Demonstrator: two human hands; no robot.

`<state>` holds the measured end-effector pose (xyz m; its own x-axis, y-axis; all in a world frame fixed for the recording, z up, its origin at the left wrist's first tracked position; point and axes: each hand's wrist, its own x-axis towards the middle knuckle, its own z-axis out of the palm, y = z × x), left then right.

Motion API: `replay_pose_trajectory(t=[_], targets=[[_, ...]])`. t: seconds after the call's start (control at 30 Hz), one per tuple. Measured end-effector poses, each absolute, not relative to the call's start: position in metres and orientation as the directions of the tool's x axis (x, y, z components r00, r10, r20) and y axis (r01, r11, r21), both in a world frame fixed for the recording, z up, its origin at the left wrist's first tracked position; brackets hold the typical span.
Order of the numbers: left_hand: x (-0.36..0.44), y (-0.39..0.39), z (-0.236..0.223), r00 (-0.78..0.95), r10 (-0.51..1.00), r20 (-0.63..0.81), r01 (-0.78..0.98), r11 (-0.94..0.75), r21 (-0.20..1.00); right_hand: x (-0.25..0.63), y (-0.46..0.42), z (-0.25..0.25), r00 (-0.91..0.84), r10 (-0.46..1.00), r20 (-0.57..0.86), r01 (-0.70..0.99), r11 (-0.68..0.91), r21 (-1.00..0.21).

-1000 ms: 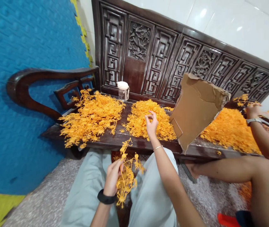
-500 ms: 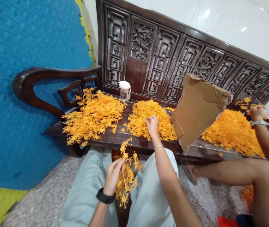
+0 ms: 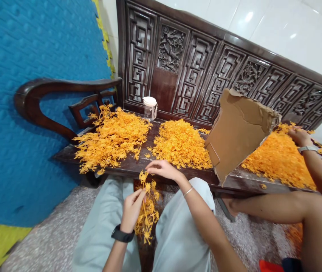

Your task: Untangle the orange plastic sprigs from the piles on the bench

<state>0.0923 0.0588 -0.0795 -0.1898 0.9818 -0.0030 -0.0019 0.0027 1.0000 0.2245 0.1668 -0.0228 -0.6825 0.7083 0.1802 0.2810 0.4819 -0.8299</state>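
Observation:
My left hand (image 3: 132, 209) is closed on a tangled bunch of orange plastic sprigs (image 3: 146, 211) that hangs between my knees. My right hand (image 3: 163, 169) is at the top of that bunch, its fingers pinching at the uppermost sprig, just in front of the bench edge. On the dark wooden bench (image 3: 138, 166) lie a loose orange pile on the left (image 3: 111, 138) and a denser orange pile in the middle (image 3: 180, 143).
A torn cardboard sheet (image 3: 234, 132) leans on the bench, with another orange pile (image 3: 277, 156) behind it. Another person's hand (image 3: 299, 136) and arm reach into that pile from the right. A lidded clear jar (image 3: 150, 107) stands at the bench back. Blue padded wall on the left.
My right hand left the middle pile and came back to the top of the bunch in my left hand. The other person's hand moved down onto the right pile.

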Motion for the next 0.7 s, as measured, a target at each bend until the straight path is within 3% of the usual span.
replay_pose_trajectory(t=[0.13,0.3,0.47,0.7], targets=[[0.091,0.059,-0.077,-0.2,0.98,0.002,0.004,-0.001,1.0,0.222,0.163,-0.017,-0.773,0.617,0.147,0.241,0.5,-0.832],[0.091,0.06,-0.08,-0.199,0.98,-0.02,0.009,0.022,1.0,0.221,0.164,-0.016,-0.712,0.674,0.195,0.198,0.459,-0.866],[0.093,0.061,-0.089,-0.166,0.985,-0.044,0.033,0.05,0.998,0.222,0.169,-0.019,-0.446,0.859,0.25,0.151,0.348,-0.925],[0.107,0.058,-0.086,-0.122,0.992,-0.014,0.049,0.02,0.999,0.235,0.184,-0.022,-0.063,0.986,0.154,0.089,0.16,-0.983]])
